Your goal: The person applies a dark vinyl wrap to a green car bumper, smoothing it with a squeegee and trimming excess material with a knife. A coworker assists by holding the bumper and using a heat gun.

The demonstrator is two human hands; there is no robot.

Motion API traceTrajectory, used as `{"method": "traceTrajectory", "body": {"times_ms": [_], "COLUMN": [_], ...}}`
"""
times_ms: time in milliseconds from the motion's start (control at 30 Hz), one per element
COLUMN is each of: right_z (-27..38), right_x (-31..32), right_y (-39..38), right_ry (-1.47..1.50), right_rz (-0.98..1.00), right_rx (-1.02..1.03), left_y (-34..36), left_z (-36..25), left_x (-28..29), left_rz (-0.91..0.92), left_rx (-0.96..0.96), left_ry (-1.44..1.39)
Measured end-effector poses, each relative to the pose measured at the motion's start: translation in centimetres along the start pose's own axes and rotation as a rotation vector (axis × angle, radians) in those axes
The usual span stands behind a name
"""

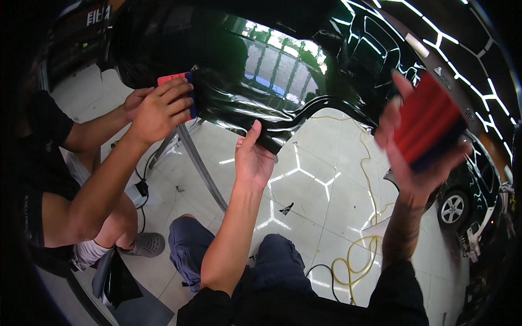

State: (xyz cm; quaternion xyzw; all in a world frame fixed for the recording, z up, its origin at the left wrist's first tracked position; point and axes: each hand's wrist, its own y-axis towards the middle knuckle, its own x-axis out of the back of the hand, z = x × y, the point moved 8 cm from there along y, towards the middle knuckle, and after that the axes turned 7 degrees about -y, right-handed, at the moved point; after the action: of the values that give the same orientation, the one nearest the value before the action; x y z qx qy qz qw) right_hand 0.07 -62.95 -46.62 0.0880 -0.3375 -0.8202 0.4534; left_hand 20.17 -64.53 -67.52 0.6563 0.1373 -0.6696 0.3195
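Note:
A glossy, dark green-black car bumper [283,76] stretches across the upper middle, with bright reflections on it and a wavy lower part. My left hand [254,163] has its thumb over the bumper's lower edge; the other fingers go behind the edge and are mostly hidden. At the right, my right hand [405,163] is raised, apart from the bumper, with its fingers round a flat red and dark blue squeegee [429,119]. That hand and squeegee are smeared by motion. Whether a film covers the bumper, I cannot tell.
At left a co-worker's hand [160,111] presses a red and blue squeegee [192,106] to the bumper's end. A grey metal stand [198,163] stands below. A yellow hose [348,266] and a black scrap [286,208] lie on the tiled floor. A dark car [476,185] is at right.

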Motion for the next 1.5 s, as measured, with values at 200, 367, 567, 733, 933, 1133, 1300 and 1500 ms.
{"method": "traceTrajectory", "body": {"times_ms": [200, 367, 567, 733, 933, 1133, 1300, 1500], "right_z": [2.1, -0.9, -1.8, -3.3, -4.1, -5.2, -5.8, -5.0], "right_x": [-5.7, -6.6, -8.1, -8.9, -11.4, -11.9, -12.6, -13.9], "right_y": [7.8, 10.5, 11.1, 10.5, 9.7, 8.5, 7.7, 8.4], "right_ry": [-1.428, -1.623, -1.719, -1.762, -1.906, -1.91, -1.911, -1.974], "right_rz": [0.068, 0.213, 0.3, 0.412, 0.716, 0.934, 1.107, 1.267], "right_rx": [0.457, 0.508, 0.495, 0.495, 0.511, 0.52, 0.61, 0.608], "left_y": [-1.0, -1.3, -1.3, -1.2, -2.4, -2.2, -2.2, -2.1], "left_z": [-1.5, -0.8, -0.1, -0.2, -0.8, -0.4, 0.0, -0.3], "left_x": [0.0, -0.4, -0.9, -0.9, -1.7, -1.3, -1.3, -2.4], "left_rz": [0.026, 0.101, 0.221, 0.176, 0.172, 0.094, 0.093, 0.063], "left_rx": [-0.088, -0.081, -0.004, -0.074, -0.03, -0.008, -0.007, 0.007], "left_ry": [0.146, 0.038, -0.122, -0.023, 0.005, -0.038, -0.03, -0.028]}}
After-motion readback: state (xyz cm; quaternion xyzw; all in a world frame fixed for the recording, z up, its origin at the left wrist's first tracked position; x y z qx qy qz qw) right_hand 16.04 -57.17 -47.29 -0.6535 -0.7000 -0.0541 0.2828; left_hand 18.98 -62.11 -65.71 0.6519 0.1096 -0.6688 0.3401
